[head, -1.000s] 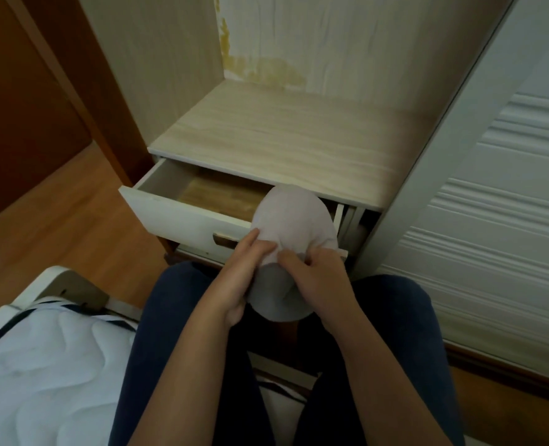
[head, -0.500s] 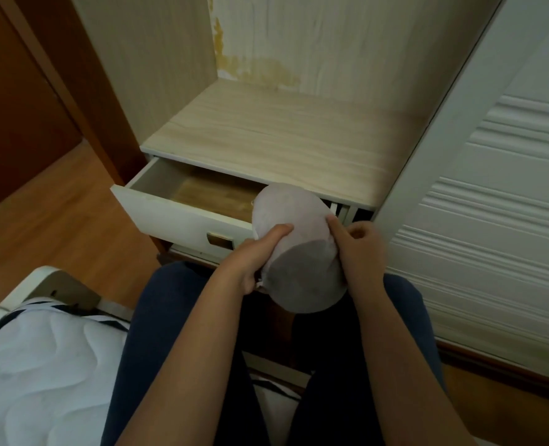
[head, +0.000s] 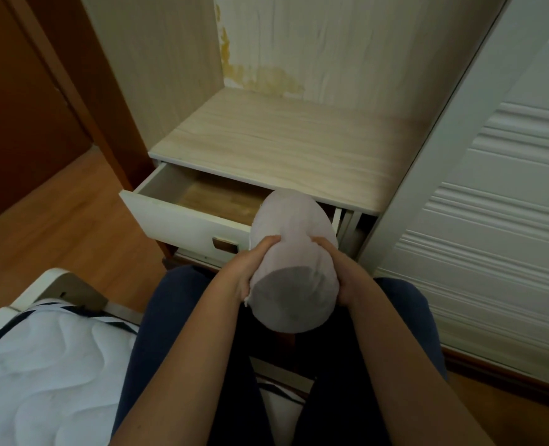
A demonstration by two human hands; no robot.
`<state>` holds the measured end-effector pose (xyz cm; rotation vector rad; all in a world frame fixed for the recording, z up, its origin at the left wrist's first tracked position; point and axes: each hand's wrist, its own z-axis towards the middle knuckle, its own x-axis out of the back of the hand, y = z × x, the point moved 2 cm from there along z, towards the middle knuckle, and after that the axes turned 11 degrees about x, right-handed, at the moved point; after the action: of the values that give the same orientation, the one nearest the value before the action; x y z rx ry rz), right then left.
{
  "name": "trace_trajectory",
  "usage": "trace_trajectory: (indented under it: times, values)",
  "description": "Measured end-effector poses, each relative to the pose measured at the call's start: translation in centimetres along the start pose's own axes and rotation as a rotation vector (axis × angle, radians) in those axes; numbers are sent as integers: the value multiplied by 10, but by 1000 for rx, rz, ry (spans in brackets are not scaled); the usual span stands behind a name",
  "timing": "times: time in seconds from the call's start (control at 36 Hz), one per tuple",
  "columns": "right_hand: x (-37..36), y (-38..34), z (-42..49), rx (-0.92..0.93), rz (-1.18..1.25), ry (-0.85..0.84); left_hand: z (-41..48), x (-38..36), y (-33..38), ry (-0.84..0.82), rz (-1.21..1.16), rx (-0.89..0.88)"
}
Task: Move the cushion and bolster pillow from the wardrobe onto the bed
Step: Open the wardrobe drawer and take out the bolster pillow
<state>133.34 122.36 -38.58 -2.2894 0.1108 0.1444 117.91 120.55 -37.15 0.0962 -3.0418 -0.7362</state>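
The bolster (head: 294,259) is at the centre of the frame, a pale grey-white cylinder held between both hands. Its far end lies over the right part of the open drawer (head: 183,217); its flat near end faces the camera, above the person's lap. It tilts with the near end lower.

The left hand (head: 250,265) presses the left side of the bolster, fingers (head: 268,241) curled over the top surface. The right hand (head: 340,272) presses the right side, its fingers wrapped round the fabric near the near end. Both hands are closed on the bolster; the fabric is pinched in between them.

The drawer stands pulled out below the shelf (head: 282,146) of the wardrobe (head: 157,59), centre of the frame. Its white front carries a recessed handle (head: 224,244), just left of the left hand. The visible part of the drawer floor is bare wood.

The bed (head: 41,365) occupies the lower left of the frame, with a white quilted mattress and a dark striped edge. The person's legs (head: 170,317), in dark blue trousers, fill the lower centre. A white ribbed door (head: 492,220) covers the right of the frame. The cushion is not identifiable in this view.
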Motion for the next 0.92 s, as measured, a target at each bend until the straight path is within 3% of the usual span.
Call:
trace_trajectory:
  times: [0.31,0.61,0.92]
  values:
    - [1,13,-33,178,10,-6,-14,10,-30,-108,-141,-107]
    - [-39,-9,-43,344,-191,-266,-43,54,-50,-120,-325,-279]
    - [-83,-1,-38,354,-306,-386,-41,87,-69,130,-600,-371]
